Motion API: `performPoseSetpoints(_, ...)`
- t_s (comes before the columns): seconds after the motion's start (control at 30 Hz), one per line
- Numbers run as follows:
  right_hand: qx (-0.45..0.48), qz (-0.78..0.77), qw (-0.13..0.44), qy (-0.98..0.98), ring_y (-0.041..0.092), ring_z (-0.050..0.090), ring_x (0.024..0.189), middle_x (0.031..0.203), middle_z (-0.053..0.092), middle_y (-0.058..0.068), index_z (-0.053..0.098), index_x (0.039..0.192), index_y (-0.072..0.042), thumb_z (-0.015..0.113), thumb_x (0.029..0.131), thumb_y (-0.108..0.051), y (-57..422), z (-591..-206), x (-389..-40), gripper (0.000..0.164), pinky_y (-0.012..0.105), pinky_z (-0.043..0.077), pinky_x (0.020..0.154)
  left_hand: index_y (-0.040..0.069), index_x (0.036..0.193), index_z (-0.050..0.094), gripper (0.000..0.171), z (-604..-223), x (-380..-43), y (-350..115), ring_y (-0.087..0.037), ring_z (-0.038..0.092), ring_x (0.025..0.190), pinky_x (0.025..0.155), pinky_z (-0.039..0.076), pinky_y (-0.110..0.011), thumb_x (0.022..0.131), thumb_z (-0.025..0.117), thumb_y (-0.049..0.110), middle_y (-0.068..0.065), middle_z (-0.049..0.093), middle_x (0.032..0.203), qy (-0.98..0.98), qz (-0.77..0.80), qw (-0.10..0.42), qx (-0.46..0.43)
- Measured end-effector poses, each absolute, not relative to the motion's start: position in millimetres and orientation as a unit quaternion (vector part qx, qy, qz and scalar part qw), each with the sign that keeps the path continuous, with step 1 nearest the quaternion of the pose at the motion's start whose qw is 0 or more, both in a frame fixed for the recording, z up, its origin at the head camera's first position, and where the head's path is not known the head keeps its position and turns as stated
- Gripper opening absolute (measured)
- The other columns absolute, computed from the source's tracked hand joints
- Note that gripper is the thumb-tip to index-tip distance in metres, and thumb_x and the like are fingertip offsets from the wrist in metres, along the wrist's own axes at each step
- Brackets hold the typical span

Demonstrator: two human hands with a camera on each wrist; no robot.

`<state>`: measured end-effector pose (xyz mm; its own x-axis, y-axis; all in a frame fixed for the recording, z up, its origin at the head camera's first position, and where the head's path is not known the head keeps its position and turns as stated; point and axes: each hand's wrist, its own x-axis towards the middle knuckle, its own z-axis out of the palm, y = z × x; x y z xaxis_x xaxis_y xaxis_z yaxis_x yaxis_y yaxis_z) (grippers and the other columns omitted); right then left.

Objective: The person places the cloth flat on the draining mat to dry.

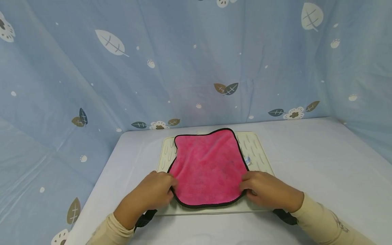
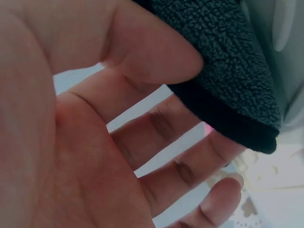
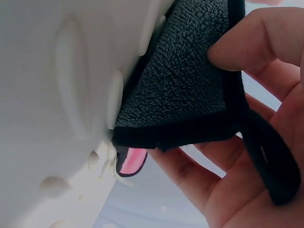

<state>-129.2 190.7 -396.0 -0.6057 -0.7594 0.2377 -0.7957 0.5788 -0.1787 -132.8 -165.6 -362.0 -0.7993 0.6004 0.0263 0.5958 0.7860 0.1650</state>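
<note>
A pink cloth (image 1: 208,166) with black edging is spread over a cream ridged mat (image 1: 260,160). My left hand (image 1: 157,190) pinches its left edge near the front corner; in the left wrist view the thumb (image 2: 166,61) presses on the cloth's dark grey underside (image 2: 223,57), with the fingers behind the edge. My right hand (image 1: 263,189) pinches the right edge near the front. The right wrist view shows that thumb (image 3: 242,42) on the grey underside (image 3: 180,71), and a black hanging loop (image 3: 273,161) lies over the palm.
The mat lies on a white-covered table (image 1: 321,163). A small bluish-white mark (image 1: 247,160) shows on the mat beside the cloth's right edge. Behind and to the left hangs a blue curtain (image 1: 190,68) with leaf and flower prints.
</note>
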Motion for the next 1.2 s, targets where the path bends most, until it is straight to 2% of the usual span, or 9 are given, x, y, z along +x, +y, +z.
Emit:
performPoseSetpoints(0.17,0.430,0.144,0.046,-0.890,-0.003,0.051,0.073,0.077,0.055,-0.015,0.075,0.083,-0.021,0.068,0.076,0.003,192,-395,-130,0.027,0.021,0.049,0.066,0.023,0.064,0.069,0.026,-363,-131,-164,-0.002,0.051,0.064,0.065,0.037,-0.034,0.072,0.063,-0.001,0.017,0.061,0.064,0.950,0.082,0.027,0.299)
performPoseSetpoints(0.37,0.418,0.155,0.017,-0.895,-0.003,0.053,0.074,0.079,0.059,-0.016,0.076,0.084,-0.021,0.067,0.078,0.003,193,-395,-130,0.026,0.024,0.052,0.069,0.023,0.066,0.070,0.024,-367,-131,-164,-0.002,0.053,0.065,0.067,0.039,-0.035,0.072,0.063,0.000,0.016,0.063,0.066,0.951,0.085,0.042,0.294)
performPoseSetpoints(0.6,0.419,0.156,0.012,-0.894,-0.003,0.054,0.075,0.080,0.061,-0.016,0.076,0.085,-0.020,0.067,0.079,-0.001,192,-397,-130,0.022,0.026,0.053,0.070,0.024,0.068,0.070,0.024,-368,-132,-165,-0.001,0.053,0.065,0.070,0.043,-0.039,0.074,0.062,0.002,0.017,0.062,0.066,0.949,0.093,0.049,0.298)
performPoseSetpoints(0.7,0.420,0.146,0.017,-0.896,-0.003,0.055,0.075,0.080,0.061,-0.016,0.075,0.086,-0.020,0.070,0.080,-0.007,191,-397,-129,0.015,0.026,0.053,0.072,0.023,0.070,0.068,0.020,-367,-136,-165,-0.003,0.052,0.066,0.071,0.043,-0.038,0.080,0.061,0.008,0.017,0.058,0.065,0.956,0.089,0.031,0.279)
performPoseSetpoints(0.83,0.423,0.139,0.014,-0.895,-0.002,0.057,0.077,0.083,0.063,-0.015,0.075,0.088,-0.020,0.076,0.080,-0.012,190,-397,-127,0.011,0.026,0.054,0.074,0.019,0.076,0.064,0.014,-369,-141,-165,-0.009,0.051,0.065,0.068,0.044,-0.039,0.090,0.065,0.019,0.009,0.051,0.065,0.972,0.057,-0.011,0.228)
performPoseSetpoints(1.0,0.427,0.136,0.009,-0.894,-0.004,0.052,0.074,0.081,0.060,-0.015,0.074,0.089,-0.021,0.078,0.078,-0.014,188,-396,-126,0.013,0.022,0.052,0.070,0.013,0.080,0.062,0.015,-374,-147,-171,-0.017,0.055,0.062,0.060,0.046,-0.039,0.089,0.071,0.019,0.001,0.054,0.067,0.980,0.021,-0.037,0.193)
performPoseSetpoints(1.2,0.432,0.134,0.011,-0.892,-0.005,0.050,0.072,0.079,0.058,-0.016,0.073,0.087,-0.023,0.079,0.078,-0.015,187,-398,-125,0.013,0.021,0.050,0.069,0.011,0.085,0.057,0.018,-382,-150,-176,-0.015,0.053,0.061,0.059,0.045,-0.037,0.088,0.073,0.018,0.001,0.054,0.065,0.982,0.036,-0.009,0.183)
